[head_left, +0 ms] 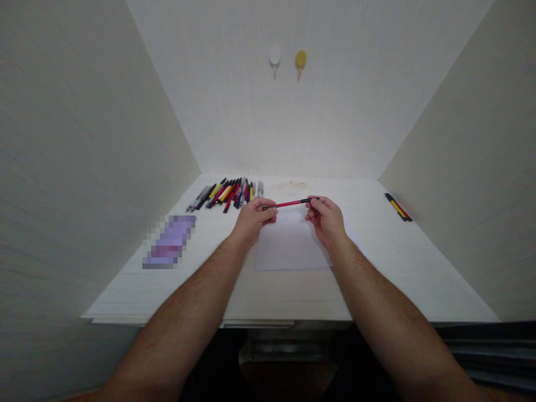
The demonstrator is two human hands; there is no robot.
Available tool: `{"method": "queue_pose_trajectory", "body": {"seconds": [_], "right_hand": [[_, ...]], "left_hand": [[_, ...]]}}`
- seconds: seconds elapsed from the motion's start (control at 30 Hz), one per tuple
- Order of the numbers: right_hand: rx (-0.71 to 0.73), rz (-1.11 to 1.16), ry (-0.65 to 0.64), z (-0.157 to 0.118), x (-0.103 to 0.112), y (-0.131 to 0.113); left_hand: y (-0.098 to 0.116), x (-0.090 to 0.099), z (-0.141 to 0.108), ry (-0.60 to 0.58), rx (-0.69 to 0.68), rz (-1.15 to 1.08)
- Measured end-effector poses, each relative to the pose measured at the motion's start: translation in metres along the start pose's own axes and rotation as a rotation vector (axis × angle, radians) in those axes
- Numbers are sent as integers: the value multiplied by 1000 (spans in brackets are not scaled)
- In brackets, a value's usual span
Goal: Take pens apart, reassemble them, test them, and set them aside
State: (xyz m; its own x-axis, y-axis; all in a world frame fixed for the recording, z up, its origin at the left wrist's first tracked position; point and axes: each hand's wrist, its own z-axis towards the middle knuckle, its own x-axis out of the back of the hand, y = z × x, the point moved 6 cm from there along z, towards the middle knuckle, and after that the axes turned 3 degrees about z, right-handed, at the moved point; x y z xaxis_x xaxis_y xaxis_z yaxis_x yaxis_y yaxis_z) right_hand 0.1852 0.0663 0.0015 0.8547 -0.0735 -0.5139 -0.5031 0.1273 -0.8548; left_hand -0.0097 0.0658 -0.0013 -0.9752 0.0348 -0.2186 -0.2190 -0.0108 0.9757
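Observation:
A red pen [288, 204] with black ends is held nearly level between my two hands. My left hand [254, 219] pinches its left end, and my right hand [327, 219] pinches the black part at its right end. Below the pen, white paper [293, 245] lies on the white table [201, 279]. To the left of my left hand is a spread of several pens [226, 194] in black, red, yellow, blue and clear. A small group of pens [397, 207], black, yellow and red, lies by the right wall.
A blurred purple item [171, 240] lies on the table at the left. Panels rise at the left, right and back. A white hook [274, 56] and a yellow hook [300, 59] are on the back panel. The table's front edge crosses under my forearms.

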Motion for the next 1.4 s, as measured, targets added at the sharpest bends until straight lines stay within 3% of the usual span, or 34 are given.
{"method": "queue_pose_trajectory", "body": {"seconds": [0.3,0.97,1.4], "right_hand": [[-1,-39,-47,-1,-2,3],[17,-57,14,-2,-1,2],[-7,3,-7,0,-1,2]], "left_hand": [[6,1,-1,31,-21,-107],[8,0,0,20,-114,-139],[2,4,3,47,-45,-58]]}}
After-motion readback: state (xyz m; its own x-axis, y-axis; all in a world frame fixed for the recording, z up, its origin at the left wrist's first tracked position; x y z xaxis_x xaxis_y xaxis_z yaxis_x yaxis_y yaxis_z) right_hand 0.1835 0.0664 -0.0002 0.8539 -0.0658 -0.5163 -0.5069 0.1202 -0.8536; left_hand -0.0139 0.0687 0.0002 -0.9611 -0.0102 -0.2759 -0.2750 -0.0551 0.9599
